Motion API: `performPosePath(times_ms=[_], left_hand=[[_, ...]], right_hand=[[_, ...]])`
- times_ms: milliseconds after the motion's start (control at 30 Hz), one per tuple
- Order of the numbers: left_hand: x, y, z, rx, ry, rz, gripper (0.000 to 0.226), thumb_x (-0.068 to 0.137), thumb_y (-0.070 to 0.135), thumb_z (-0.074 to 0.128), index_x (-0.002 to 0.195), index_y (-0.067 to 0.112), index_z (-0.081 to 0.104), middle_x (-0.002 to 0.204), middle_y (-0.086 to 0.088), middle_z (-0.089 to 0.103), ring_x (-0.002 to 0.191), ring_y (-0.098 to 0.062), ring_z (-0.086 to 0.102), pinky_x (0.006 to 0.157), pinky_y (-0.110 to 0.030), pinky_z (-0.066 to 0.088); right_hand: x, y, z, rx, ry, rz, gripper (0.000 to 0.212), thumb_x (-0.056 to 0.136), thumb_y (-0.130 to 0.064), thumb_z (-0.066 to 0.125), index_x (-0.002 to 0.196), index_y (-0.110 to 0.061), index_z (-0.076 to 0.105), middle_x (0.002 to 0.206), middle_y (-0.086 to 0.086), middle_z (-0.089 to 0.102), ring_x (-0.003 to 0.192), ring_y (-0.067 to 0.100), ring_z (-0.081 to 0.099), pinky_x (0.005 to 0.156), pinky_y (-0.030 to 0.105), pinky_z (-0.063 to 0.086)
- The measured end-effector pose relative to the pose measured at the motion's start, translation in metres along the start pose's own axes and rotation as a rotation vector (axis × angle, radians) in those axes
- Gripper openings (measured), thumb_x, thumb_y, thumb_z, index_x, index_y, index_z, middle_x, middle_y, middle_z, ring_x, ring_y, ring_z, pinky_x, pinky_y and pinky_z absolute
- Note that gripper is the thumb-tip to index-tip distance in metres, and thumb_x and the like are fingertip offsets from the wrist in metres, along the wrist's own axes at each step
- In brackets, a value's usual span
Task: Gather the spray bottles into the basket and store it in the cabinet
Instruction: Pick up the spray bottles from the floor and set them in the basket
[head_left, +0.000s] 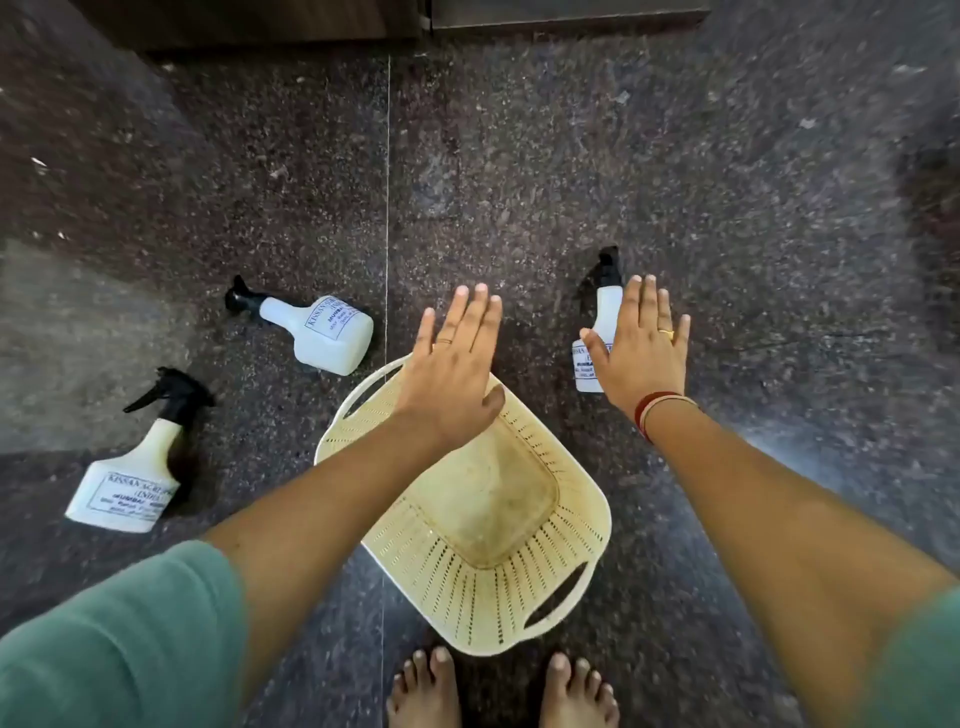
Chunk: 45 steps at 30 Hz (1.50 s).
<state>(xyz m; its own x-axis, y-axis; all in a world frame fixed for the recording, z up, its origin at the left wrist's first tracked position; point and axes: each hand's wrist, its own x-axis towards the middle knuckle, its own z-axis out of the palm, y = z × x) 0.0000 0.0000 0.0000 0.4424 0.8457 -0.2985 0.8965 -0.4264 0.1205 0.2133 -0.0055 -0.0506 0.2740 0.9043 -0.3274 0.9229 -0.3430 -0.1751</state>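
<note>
Three white spray bottles with black trigger heads lie on the speckled stone floor (675, 156), none inside the cream basket (493, 587). The nearest bottle (605, 312) lies directly under the right hand (644, 353), which covers most of its body; only the neck, trigger and a strip of label show, and whether the palm touches it cannot be told. That hand is flat, fingers spread, gripping nothing. The left hand (449, 379), also flat and empty, hovers over the basket's far rim, hiding that corner. Left of it lies the second bottle (317, 332); farther left and nearer the body, the third bottle (130, 483). Bare feet (426, 691) are cut off below, the cabinet (260, 21) above.
</note>
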Motion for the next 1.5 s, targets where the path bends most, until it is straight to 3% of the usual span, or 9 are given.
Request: performPosePath(times_ms=[167,400,567,800,1033,1167,1333,1400,1500], left_hand=[[-0.002,0.001,0.023,-0.022,0.021,0.014,0.080,0.091,0.044,0.037,0.150,0.010,-0.007,0.160,-0.007,-0.007,0.146,-0.022,-0.011,0.115,-0.044,-0.009],[-0.010,0.002,0.040,-0.011,0.021,-0.008,0.068,0.093,0.036,0.028,0.151,0.010,0.003,0.160,-0.007,0.005,0.147,-0.022,-0.004,0.113,-0.045,-0.014],[-0.008,0.008,0.039,-0.038,0.017,-0.041,0.066,0.089,0.034,0.025,0.150,0.010,0.014,0.159,-0.007,0.014,0.147,-0.024,-0.003,0.111,-0.049,-0.016],[-0.018,0.021,0.020,-0.186,0.112,-0.151,0.063,0.088,0.035,0.022,0.147,0.012,0.025,0.153,-0.004,0.029,0.147,-0.022,0.003,0.109,-0.052,-0.020],[-0.060,0.043,-0.032,-0.633,0.331,-0.239,0.062,0.083,0.033,0.036,0.141,0.013,0.034,0.143,-0.003,0.041,0.142,-0.020,0.020,0.114,-0.053,0.010],[-0.112,0.040,-0.045,-0.733,0.360,-0.298,0.076,0.072,0.039,0.044,0.141,0.008,0.035,0.134,-0.008,0.048,0.125,-0.021,0.037,0.095,-0.035,0.027],[-0.159,0.006,-0.027,-0.589,0.279,-0.379,0.071,0.068,0.033,0.047,0.136,0.015,0.043,0.129,-0.002,0.051,0.125,-0.019,0.036,0.095,-0.039,0.029],[-0.166,-0.005,-0.012,-0.540,0.207,-0.375,0.073,0.065,0.034,0.051,0.136,0.019,0.040,0.134,0.001,0.046,0.133,-0.017,0.027,0.104,-0.043,0.024],[-0.169,-0.021,0.006,-0.460,0.130,-0.330,0.078,0.063,0.042,0.055,0.137,0.022,0.038,0.141,0.003,0.040,0.143,-0.021,0.014,0.113,-0.054,-0.001]], right_hand=[[0.026,0.007,0.009,0.206,-0.246,0.247,0.065,0.087,-0.054,0.050,0.130,-0.006,0.040,0.132,0.021,0.050,0.121,0.041,0.047,0.104,0.053,0.036],[0.048,-0.006,0.010,0.530,-0.247,0.426,0.049,0.080,-0.031,0.065,0.116,-0.001,0.050,0.115,0.018,0.061,0.095,0.033,0.060,0.080,0.037,0.048],[0.044,-0.030,0.020,0.303,-0.218,0.219,0.044,0.080,-0.027,0.064,0.114,-0.003,0.047,0.114,0.020,0.061,0.102,0.038,0.060,0.082,0.040,0.047],[0.005,-0.038,-0.010,0.172,0.076,0.023,0.038,0.086,-0.028,0.056,0.110,0.000,0.048,0.099,0.026,0.065,0.091,0.042,0.061,0.068,0.037,0.040],[-0.084,-0.088,-0.107,0.346,0.390,-0.262,0.039,0.083,-0.040,0.054,0.103,-0.007,0.049,0.078,0.012,0.063,0.070,0.031,0.056,0.059,0.030,0.029],[-0.149,-0.111,-0.125,0.450,0.306,-0.353,0.034,0.085,-0.041,0.056,0.104,-0.013,0.049,0.081,0.006,0.063,0.074,0.026,0.057,0.059,0.028,0.032],[-0.185,-0.124,-0.072,0.606,0.116,-0.300,0.029,0.087,-0.038,0.061,0.107,-0.020,0.051,0.096,0.000,0.068,0.086,0.022,0.061,0.065,0.026,0.035],[-0.188,-0.128,-0.041,0.659,0.043,-0.261,0.028,0.088,-0.033,0.062,0.109,-0.019,0.051,0.097,-0.003,0.068,0.085,0.022,0.062,0.067,0.032,0.042],[-0.182,-0.135,-0.004,0.700,0.023,-0.202,0.027,0.086,-0.022,0.066,0.108,-0.016,0.052,0.092,-0.009,0.067,0.078,0.017,0.061,0.060,0.018,0.031]])
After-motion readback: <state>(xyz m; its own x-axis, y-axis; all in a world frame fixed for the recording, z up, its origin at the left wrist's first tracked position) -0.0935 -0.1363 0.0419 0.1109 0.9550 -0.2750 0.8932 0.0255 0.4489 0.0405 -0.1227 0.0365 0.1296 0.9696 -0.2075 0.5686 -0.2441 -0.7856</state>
